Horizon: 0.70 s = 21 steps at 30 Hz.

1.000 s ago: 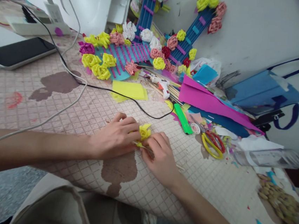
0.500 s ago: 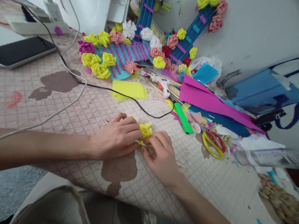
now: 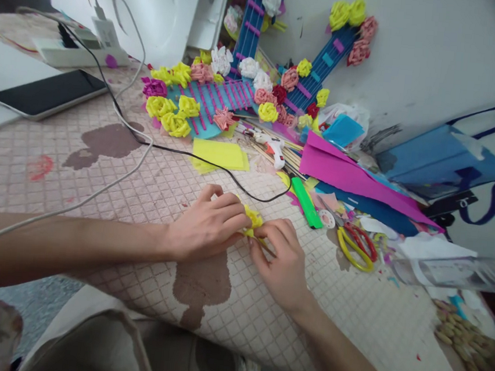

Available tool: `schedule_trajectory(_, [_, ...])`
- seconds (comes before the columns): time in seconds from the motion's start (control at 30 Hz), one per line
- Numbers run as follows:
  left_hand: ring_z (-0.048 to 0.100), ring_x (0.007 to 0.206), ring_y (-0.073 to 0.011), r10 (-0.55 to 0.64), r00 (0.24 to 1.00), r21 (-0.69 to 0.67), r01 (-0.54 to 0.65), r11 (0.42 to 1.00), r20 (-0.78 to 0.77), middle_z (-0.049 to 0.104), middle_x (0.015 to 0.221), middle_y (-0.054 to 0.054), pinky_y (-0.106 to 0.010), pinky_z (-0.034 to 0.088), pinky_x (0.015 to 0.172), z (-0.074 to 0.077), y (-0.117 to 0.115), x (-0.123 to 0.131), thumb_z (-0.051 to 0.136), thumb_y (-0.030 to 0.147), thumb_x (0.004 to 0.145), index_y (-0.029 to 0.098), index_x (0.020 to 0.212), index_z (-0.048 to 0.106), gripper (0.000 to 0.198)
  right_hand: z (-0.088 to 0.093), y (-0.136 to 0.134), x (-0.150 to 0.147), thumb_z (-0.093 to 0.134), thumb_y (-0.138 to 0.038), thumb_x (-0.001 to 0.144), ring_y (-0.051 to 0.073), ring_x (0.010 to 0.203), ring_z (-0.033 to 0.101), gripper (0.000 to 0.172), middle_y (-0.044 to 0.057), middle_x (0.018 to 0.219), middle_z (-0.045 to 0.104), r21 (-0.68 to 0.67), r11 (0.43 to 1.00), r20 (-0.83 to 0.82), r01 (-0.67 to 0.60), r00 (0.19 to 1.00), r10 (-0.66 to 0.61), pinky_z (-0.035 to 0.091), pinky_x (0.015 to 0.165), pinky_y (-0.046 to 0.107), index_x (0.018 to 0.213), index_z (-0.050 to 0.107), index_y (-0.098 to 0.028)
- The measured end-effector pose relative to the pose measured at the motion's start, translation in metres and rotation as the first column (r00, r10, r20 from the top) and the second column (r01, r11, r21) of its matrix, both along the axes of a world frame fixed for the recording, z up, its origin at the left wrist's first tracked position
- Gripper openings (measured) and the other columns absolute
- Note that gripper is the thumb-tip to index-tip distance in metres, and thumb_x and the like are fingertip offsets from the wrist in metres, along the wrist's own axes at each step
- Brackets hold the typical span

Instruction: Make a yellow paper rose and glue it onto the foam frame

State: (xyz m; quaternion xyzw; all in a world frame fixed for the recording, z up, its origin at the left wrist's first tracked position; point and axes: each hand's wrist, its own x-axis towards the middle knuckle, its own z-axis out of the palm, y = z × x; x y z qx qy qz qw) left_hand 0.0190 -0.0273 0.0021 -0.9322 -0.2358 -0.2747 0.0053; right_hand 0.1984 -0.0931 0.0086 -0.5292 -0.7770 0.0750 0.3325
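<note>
A small yellow crepe-paper flower [image 3: 253,216] is held low over the quilted cloth, between my two hands. My left hand [image 3: 211,226] is closed on its left side, fingers bent over and pinching the paper. From the right, my right hand [image 3: 282,257] pinches the flower's lower edge between thumb and fingertips. Part of a thin stick [image 3: 266,247] shows under the right fingers; its ends are hidden. Beyond the hands lies a stack of yellow paper sheets [image 3: 219,155].
A black cable [image 3: 231,175] and a white cable [image 3: 130,168] cross the cloth. Behind are paper-flower-covered cardboard guitars [image 3: 221,98], a glue gun [image 3: 273,147] and wooden sticks. To the right lie a green cutter [image 3: 307,203], scissors [image 3: 355,248] and a clear bottle [image 3: 453,269]. A tablet [image 3: 48,93] rests left.
The whole view has shifted, so everything sits slightly further right and lower. Both hands keep their pinch on the yellow flower, with the fingers moved only slightly.
</note>
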Motion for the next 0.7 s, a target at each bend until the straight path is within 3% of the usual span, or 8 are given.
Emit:
schedule_trajectory(0.3, [0.053, 0.091, -0.021, 0.0, 1.0, -0.009, 0.0, 1.0, 0.005, 0.064, 0.091, -0.004, -0.038, 0.03, 0.082, 0.0016, 0.0034, 0.0031, 0.053, 0.034, 0.089, 0.018, 0.095, 0.054, 0.017, 0.0008, 0.0009, 0.0003, 0.052, -0.012, 0.082, 0.021, 0.081, 0.05, 0.009, 0.004, 0.08, 0.055, 0.007, 1.0, 0.002, 0.018, 1.0, -0.018, 0.043, 0.072, 0.037, 0.078, 0.052, -0.021])
schedule_trajectory(0.53, [0.054, 0.088, -0.0181, -0.028, 0.999, 0.067, 0.026, 0.997, 0.026, 0.065, 0.087, -0.001, -0.038, 0.031, 0.081, 0.0029, 0.0042, 0.0036, 0.047, 0.019, 0.091, 0.019, 0.094, 0.055, 0.009, 0.0009, 0.0009, 0.004, 0.052, -0.014, 0.083, 0.021, 0.082, 0.051, 0.008, 0.005, 0.081, 0.057, 0.042, 0.999, 0.057, 0.03, 0.998, -0.033, 0.043, 0.074, 0.039, 0.08, 0.054, -0.02])
schedule_trajectory(0.7, [0.054, 0.089, -0.0178, -0.032, 0.999, 0.081, 0.029, 0.996, 0.034, 0.066, 0.091, -0.001, -0.038, 0.031, 0.082, 0.0005, 0.0061, 0.0017, 0.047, 0.018, 0.091, 0.019, 0.098, 0.053, 0.009, -0.0009, -0.0013, 0.007, 0.051, -0.014, 0.085, 0.021, 0.083, 0.053, 0.007, 0.007, 0.085, 0.058, 0.075, 0.997, 0.133, 0.018, 0.991, -0.028, 0.045, 0.073, 0.038, 0.084, 0.056, -0.019])
